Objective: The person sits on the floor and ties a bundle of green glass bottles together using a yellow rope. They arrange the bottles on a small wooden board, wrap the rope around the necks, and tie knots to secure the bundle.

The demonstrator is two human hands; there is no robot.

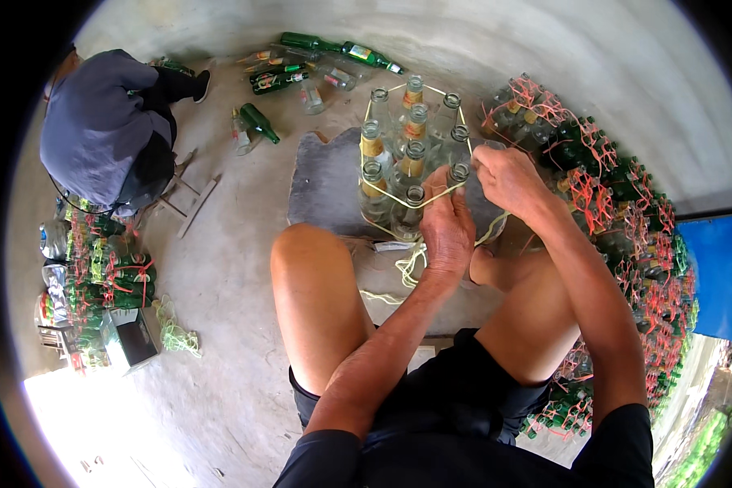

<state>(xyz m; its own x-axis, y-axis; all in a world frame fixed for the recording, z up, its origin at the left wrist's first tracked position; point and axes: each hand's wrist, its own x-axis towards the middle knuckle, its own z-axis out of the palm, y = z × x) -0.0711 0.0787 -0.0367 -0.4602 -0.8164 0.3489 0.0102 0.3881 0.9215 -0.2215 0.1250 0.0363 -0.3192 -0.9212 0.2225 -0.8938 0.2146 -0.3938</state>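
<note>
Several clear glass bottles (372, 213) stand upright in a tight group before me, some with orange-gold neck labels. A pale yellow string (390, 195) loops round the group at neck height. My left hand (449, 224) is closed at the near right bottle, its fingers against the neck and the string. Close by on the right, my right hand (508, 179) pinches the string beside the same bottle. Its fingertips partly hide the string. A loose tail of string (413, 262) hangs below the bottles, by my left wrist.
A dark grey board (321, 175) lies under the bottles. Stacks of string-tied bottles (651, 268) line the right wall. Loose green bottles (259, 122) lie on the floor beyond. Another person (106, 122) sits far left, near more tied bottles (110, 260) and a string heap (177, 332).
</note>
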